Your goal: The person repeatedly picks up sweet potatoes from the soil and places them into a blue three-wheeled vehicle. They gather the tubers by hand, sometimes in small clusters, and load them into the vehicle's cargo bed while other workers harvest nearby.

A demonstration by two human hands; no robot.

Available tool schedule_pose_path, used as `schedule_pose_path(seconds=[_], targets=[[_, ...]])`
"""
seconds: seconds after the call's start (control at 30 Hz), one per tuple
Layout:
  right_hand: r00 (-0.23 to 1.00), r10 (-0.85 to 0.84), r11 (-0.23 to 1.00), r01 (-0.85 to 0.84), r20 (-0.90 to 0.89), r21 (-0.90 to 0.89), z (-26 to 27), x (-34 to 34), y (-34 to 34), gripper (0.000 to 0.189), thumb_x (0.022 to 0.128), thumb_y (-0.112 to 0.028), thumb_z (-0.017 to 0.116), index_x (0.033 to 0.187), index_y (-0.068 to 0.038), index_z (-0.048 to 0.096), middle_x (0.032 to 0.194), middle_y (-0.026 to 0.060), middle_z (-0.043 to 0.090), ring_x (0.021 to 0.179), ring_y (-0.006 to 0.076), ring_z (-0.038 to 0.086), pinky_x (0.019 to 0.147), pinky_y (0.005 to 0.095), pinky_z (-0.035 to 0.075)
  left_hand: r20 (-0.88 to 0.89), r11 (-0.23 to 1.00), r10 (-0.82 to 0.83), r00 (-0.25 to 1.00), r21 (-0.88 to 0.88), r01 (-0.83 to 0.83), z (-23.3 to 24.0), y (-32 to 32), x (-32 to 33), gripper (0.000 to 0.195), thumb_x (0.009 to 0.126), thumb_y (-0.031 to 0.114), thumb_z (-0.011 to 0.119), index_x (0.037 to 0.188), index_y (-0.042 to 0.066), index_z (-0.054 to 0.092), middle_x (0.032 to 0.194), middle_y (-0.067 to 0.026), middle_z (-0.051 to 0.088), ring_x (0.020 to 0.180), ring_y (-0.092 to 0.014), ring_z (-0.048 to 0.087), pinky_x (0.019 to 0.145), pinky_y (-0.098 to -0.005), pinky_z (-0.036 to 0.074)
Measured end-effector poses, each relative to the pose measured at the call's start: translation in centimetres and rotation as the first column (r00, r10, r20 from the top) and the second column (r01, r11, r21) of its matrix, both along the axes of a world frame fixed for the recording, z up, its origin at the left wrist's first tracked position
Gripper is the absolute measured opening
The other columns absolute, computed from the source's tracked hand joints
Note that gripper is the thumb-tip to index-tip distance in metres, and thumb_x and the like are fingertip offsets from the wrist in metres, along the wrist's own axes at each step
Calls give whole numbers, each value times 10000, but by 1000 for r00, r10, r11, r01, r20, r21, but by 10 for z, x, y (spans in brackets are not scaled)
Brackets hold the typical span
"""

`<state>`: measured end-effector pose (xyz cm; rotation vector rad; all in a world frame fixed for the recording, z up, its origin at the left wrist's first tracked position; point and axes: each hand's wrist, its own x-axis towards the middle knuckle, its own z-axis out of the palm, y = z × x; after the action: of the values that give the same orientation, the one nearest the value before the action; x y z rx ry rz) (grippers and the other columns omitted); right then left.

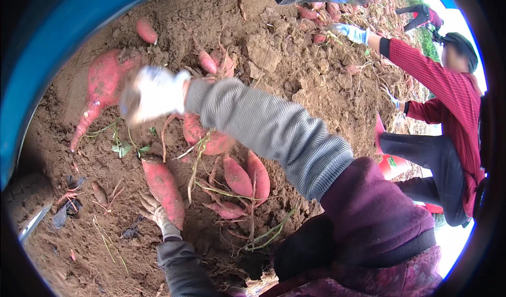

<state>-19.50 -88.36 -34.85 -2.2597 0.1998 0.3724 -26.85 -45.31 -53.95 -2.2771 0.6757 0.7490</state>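
My left hand (159, 214), in a soiled pale glove, is low on the soil with its fingers spread. It rests against the lower end of a long red sweet potato (164, 188). My right hand (156, 93), in a white glove, is blurred by motion beside a big lumpy sweet potato (103, 77) with a tapering tail; whether it holds anything is unclear. Under my right forearm lies a partly hidden sweet potato (215, 142). To the right of my left hand sits a cluster of sweet potatoes (238, 177), with stems and roots attached.
A co-worker (442, 75) in a red checked top bends at the right, gloved hands near the soil. More sweet potatoes (316, 14) lie at the top right. A small sweet potato (146, 30) lies top left. Weed leaves (122, 148) and dark plastic scraps (65, 212) dot the soil.
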Motion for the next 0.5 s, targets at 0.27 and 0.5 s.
schedule_pose_path(seconds=[0.27, 0.5], targets=[[819, -537, 710, 568, 201, -417, -15, 78, -59, 553, 874, -318, 649, 1305, 21, 576, 1170, 207, 681, 1092, 379, 678, 879, 518, 559, -301, 966, 218, 928, 203, -161, 38, -29, 10, 696, 1032, 438, 333, 1626, 175, 83, 1696, -129, -83, 1562, -344, -65, 1214, -639, 8], [842, -536, 840, 540, 68, -60, 2, 8, -51, 376, 840, -199, 593, 1130, 35, 640, 1090, 273, 682, 1026, 416, 677, 896, 457, 559, -162, 989, 142, 976, 65, -133, 34, -22, 8, 691, 1039, 431, 330, 1626, 170, 75, 1692, -156, -75, 1563, -350, -17, 1222, -612, 64]])
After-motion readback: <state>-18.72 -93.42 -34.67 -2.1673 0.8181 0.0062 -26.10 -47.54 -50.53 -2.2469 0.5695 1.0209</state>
